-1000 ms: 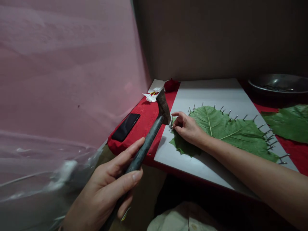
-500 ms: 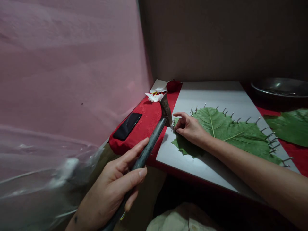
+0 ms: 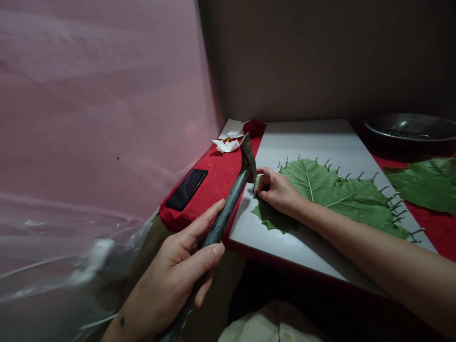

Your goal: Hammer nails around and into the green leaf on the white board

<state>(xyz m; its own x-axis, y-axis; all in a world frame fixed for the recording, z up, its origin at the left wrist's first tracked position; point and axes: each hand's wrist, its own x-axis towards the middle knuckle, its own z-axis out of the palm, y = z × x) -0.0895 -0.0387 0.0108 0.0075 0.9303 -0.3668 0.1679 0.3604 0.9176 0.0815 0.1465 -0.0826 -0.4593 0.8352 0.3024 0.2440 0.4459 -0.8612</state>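
Observation:
My left hand (image 3: 185, 266) is wrapped round the dark handle of a hammer (image 3: 231, 194); its metal head is beside my right fingers, over the board's left edge. My right hand (image 3: 272, 190) is pinched at the left edge of a large green leaf (image 3: 306, 178), with what looks like a nail mostly hidden between the fingertips. The leaf lies flat on a white board (image 3: 299, 137). Several nails (image 3: 397, 206) stand along its upper and right edges, many tilted. Another nail (image 3: 254, 189) shows just left of my right fingers.
A black phone (image 3: 187, 189) lies on the red cloth (image 3: 217, 173) at left, with crumpled white tissue (image 3: 226, 146) behind it. At right are a metal bowl (image 3: 409, 128) holding small dark pieces and another green leaf (image 3: 427, 185). Pinkish plastic sheeting (image 3: 107, 104) hangs at left.
The hammer head has come slightly up and right, nearer my right fingers. The board and leaf appear shifted a little left in view. Both hands keep their hold.

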